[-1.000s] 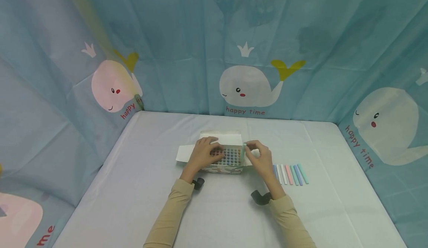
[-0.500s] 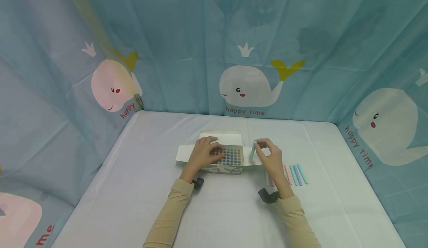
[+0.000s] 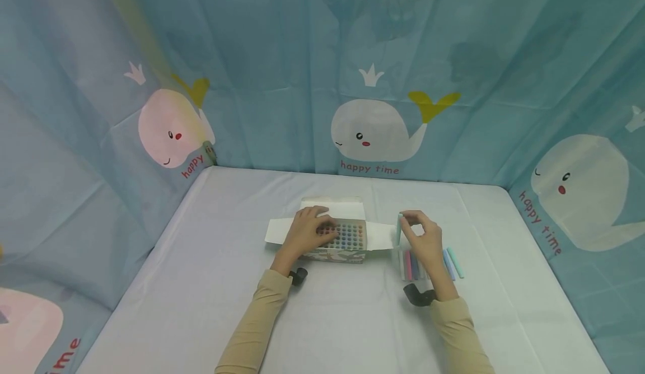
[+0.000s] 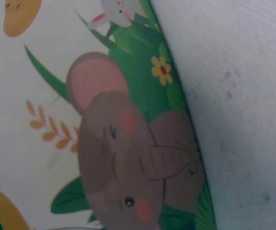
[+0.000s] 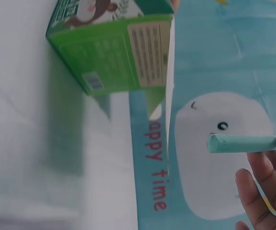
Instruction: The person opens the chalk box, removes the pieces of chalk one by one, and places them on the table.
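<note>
My left hand rests over the left part of an open cardboard chalk box, its fingers spread above the chalk tips. Multicoloured round chalk ends fill the visible part of the box. To the right of the box, my right hand pinches one mint-green chalk stick upright by its top end. The right wrist view shows the same chalk between the fingertips, apart from the box's green side. In the left wrist view, the printed elephant panel fills most of the picture; no left fingers show there.
Several loose chalk sticks lie in a row on the white tablecloth, partly hidden by my right arm. White box flaps stick out left, right and back. A blue whale-print curtain hangs behind the table.
My right hand has moved rightward from the box's right end, carrying the green chalk over the right flap and past it. My left hand has stayed where it was.
</note>
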Demonstrator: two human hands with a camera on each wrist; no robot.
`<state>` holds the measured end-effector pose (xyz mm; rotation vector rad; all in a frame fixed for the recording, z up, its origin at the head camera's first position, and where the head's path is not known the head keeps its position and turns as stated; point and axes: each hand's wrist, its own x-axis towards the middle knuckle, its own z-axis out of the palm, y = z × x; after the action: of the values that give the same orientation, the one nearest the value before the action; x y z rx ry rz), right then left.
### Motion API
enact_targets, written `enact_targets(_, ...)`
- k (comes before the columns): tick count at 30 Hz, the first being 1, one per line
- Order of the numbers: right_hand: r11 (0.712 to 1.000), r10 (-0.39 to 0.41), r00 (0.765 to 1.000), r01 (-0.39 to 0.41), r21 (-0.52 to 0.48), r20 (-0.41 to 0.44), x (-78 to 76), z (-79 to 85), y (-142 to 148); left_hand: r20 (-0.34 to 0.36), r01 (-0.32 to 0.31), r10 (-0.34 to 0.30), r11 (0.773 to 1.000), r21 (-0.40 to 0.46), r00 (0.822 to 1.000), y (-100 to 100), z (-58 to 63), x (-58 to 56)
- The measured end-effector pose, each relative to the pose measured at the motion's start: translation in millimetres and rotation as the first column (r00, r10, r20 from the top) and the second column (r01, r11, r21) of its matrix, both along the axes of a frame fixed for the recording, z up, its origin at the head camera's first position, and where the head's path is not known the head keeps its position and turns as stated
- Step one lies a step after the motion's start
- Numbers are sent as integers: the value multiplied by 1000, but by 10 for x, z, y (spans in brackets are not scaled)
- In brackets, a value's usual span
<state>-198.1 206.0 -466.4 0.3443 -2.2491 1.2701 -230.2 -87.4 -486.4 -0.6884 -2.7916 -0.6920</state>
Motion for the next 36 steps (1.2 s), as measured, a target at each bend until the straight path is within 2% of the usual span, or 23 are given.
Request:
enact_targets(5, 999, -45, 999, 45, 14, 13, 37, 21, 104, 5, -5, 5, 1000, -15, 1000, 1, -15, -9)
enact_targets(12, 994, -107, 990, 105, 24, 88, 86, -19, 278, 10, -4, 4, 1000, -5, 1000, 0, 0, -9)
enact_targets(15, 997, -76, 995, 78, -18, 66, 15, -197, 459, 10, -2, 2, 1000, -3, 1000, 1, 3, -9)
enact_targets(16, 997, -80, 994, 81, -17, 70, 17, -207, 487, 10, -1, 1, 1000, 1, 1000, 1, 4, -8)
enact_targets(20, 994, -113, 986, 111, 27, 122, 33, -193, 593, 10, -1, 1, 1000, 6, 1000, 0, 1, -7)
enact_targets(22, 985, -165, 975, 156, 75, 148, 31, -208, 642, 7, -2, 2, 1000, 0, 1000, 0, 0, -7)
enact_targets(23, 984, -168, 972, 156, 84, 165, 6, -255, 707, 6, -2, 2, 1000, -4, 1000, 0, 0, -8)
enact_targets(26, 969, -221, 964, 200, 146, 146, -130, -567, 958, 3, 0, 0, 1000, -7, 1000, 1, -3, -11)
enact_targets(27, 961, -244, 960, 220, 169, 137, -181, -691, 1049, 3, 0, 0, 1000, -10, 1000, 0, -5, -12)
enact_targets(30, 931, -314, 938, 274, 243, 145, -253, -916, 1240, 2, -1, 1, 1000, -13, 1000, 1, -11, -17)
enact_targets(32, 920, -341, 925, 292, 263, 166, -249, -965, 1325, 1, -3, 3, 1000, -19, 1000, 2, -17, -23)
enact_targets(36, 897, -380, 900, 303, 321, 213, -190, -950, 1437, -3, -7, 7, 1000, -21, 1000, 5, -26, -26)
